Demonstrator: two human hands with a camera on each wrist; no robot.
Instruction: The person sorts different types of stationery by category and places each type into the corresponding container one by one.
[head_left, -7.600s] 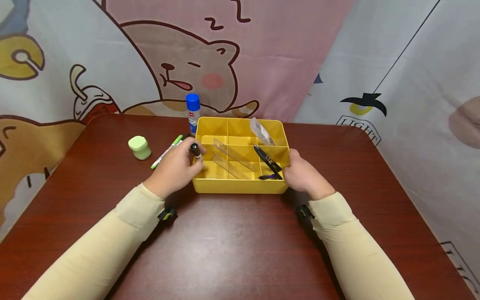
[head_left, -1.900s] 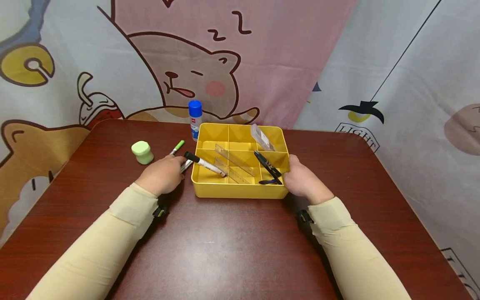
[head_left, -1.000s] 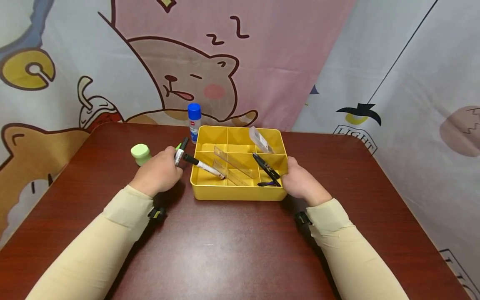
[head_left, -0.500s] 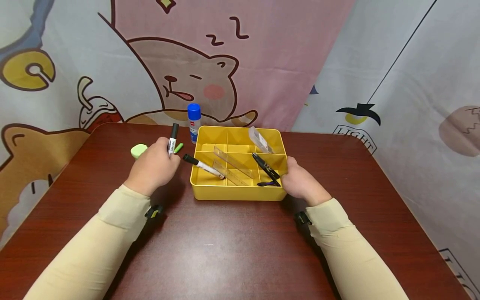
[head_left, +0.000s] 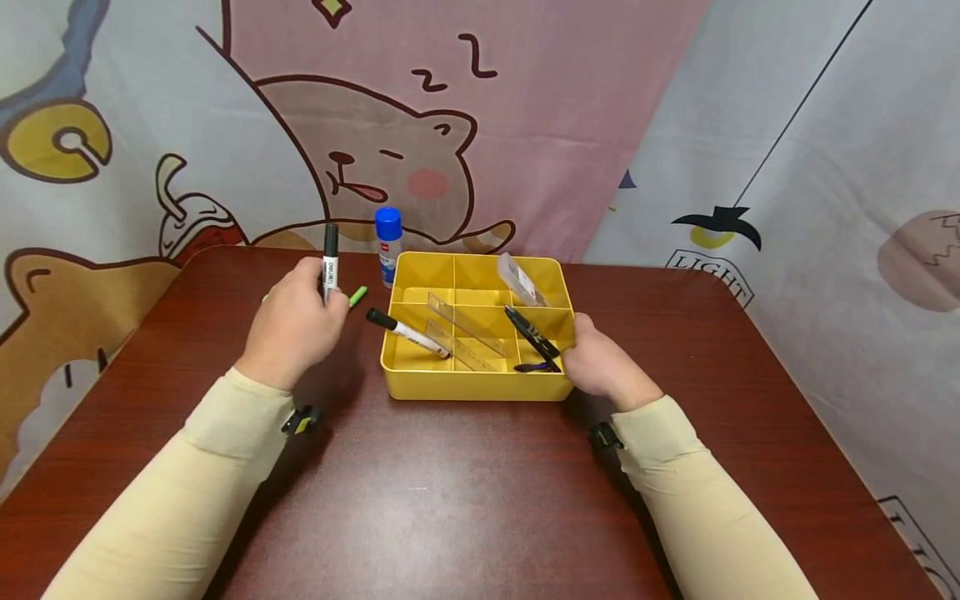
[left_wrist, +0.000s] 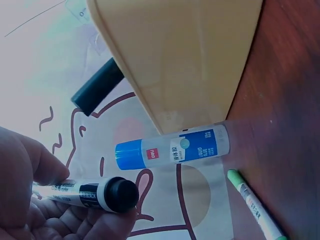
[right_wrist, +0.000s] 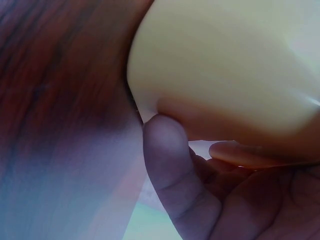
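My left hand (head_left: 292,321) pinches a black-capped whiteboard marker (head_left: 330,257), held cap up left of the yellow compartment box (head_left: 480,386). In the left wrist view this marker (left_wrist: 85,193) lies between thumb and fingers, one black end facing the camera. A second black-capped marker (head_left: 408,333) leans over the box's left wall. Clear rulers (head_left: 468,325), black pens (head_left: 532,331) and a small clear case (head_left: 521,279) lie in other compartments. My right hand (head_left: 600,358) grips the right side of the box, its thumb (right_wrist: 167,150) against the outer wall.
A glue bottle (head_left: 387,246) with a blue cap stands behind the box's left corner. The green-ended pen (head_left: 358,296) lies on the brown table (head_left: 450,483), partly behind my left hand. A pale green object is almost wholly hidden there. A printed cloth (head_left: 562,125) hangs behind.
One marker was left leaning in the box. My left hand then picked up another from the table, moved left and raised it cap up. My right hand has stayed at the box.
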